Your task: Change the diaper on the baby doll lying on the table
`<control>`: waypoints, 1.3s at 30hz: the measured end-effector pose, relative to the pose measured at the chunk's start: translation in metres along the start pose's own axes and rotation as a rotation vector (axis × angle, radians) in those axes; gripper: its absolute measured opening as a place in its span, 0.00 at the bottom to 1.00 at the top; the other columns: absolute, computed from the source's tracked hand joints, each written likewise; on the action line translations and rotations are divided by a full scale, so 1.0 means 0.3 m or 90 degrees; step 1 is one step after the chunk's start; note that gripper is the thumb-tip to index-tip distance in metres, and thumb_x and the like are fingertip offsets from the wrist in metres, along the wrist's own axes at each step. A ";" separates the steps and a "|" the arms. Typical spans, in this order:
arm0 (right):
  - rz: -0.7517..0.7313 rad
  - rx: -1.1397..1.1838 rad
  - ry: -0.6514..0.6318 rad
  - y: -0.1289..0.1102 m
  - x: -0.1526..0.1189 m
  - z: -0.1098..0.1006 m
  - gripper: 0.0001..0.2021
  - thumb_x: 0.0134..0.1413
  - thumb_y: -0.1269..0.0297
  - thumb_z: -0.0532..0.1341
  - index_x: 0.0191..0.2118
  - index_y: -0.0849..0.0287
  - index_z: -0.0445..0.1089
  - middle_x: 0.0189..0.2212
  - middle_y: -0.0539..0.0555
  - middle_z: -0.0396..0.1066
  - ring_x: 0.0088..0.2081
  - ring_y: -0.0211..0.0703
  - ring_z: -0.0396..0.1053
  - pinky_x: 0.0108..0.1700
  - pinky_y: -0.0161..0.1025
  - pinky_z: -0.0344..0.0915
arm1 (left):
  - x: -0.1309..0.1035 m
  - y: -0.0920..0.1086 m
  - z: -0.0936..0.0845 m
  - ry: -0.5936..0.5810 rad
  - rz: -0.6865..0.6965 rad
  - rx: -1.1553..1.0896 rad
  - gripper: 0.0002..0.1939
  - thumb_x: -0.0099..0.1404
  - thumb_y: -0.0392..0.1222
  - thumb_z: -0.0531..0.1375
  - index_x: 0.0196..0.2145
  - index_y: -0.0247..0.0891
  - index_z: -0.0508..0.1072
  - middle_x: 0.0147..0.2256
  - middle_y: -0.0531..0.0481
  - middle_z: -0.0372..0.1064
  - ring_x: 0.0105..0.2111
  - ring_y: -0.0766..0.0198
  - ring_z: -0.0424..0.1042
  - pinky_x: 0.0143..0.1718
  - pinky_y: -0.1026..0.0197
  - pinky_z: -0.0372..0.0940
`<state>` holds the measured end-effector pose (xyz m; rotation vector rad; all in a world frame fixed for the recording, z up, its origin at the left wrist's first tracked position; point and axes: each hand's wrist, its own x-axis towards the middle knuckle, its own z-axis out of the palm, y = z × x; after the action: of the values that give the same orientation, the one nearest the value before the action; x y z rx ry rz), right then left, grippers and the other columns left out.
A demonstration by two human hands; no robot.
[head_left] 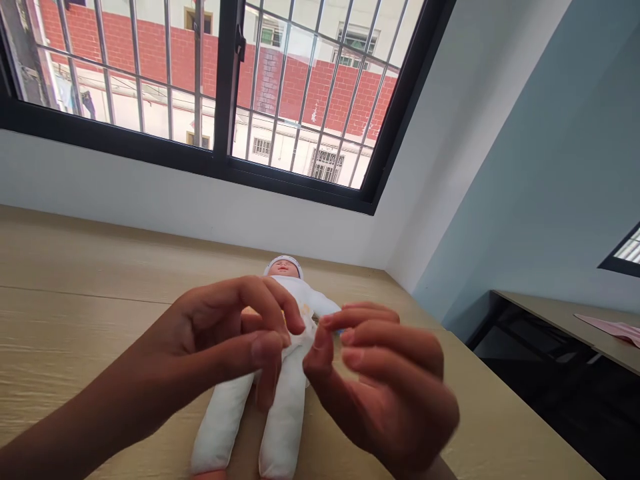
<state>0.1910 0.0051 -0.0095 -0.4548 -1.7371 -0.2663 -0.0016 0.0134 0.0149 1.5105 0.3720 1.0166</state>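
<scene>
A baby doll in white clothes and a white cap lies on its back on the wooden table, head toward the window, legs toward me. My left hand is raised over its middle, fingers curled, with the thumb close to the fingertips. Facing it, my right hand has its thumb and index fingertip pressed together in a pinch. Something whitish shows between the hands; whether it is held or part of the doll's clothing is unclear. Both hands hide much of the doll's torso.
A barred window with a dark frame is set in the wall behind the table. To the right stands another table with a pink striped cloth on it. A dark space lies beneath that table.
</scene>
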 end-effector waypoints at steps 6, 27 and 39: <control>0.150 -0.007 -0.115 -0.039 0.084 -0.043 0.07 0.55 0.68 0.64 0.41 0.56 0.71 0.38 0.50 0.70 0.44 0.41 0.70 0.44 0.42 0.70 | 0.018 0.000 0.004 0.073 -0.002 0.101 0.08 0.65 0.44 0.66 0.29 0.41 0.73 0.27 0.57 0.66 0.25 0.74 0.66 0.28 0.73 0.66; 0.239 -0.022 -0.097 -0.040 0.082 -0.039 0.03 0.57 0.69 0.64 0.34 0.53 0.72 0.35 0.47 0.70 0.40 0.38 0.71 0.44 0.42 0.65 | 0.010 0.000 0.003 0.094 0.049 0.157 0.10 0.64 0.42 0.66 0.27 0.40 0.72 0.32 0.58 0.71 0.27 0.72 0.71 0.35 0.69 0.70; 0.336 0.058 -0.209 0.003 0.105 -0.064 0.06 0.53 0.70 0.66 0.30 0.53 0.70 0.31 0.43 0.71 0.38 0.38 0.68 0.47 0.42 0.60 | 0.025 -0.007 -0.031 -0.001 0.023 -0.002 0.07 0.67 0.45 0.63 0.32 0.46 0.73 0.20 0.59 0.74 0.44 0.66 0.77 0.47 0.68 0.66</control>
<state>0.2033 0.0029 0.0253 -0.9048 -1.8609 0.2787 -0.0037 0.0255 0.0149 1.5201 0.3441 1.0434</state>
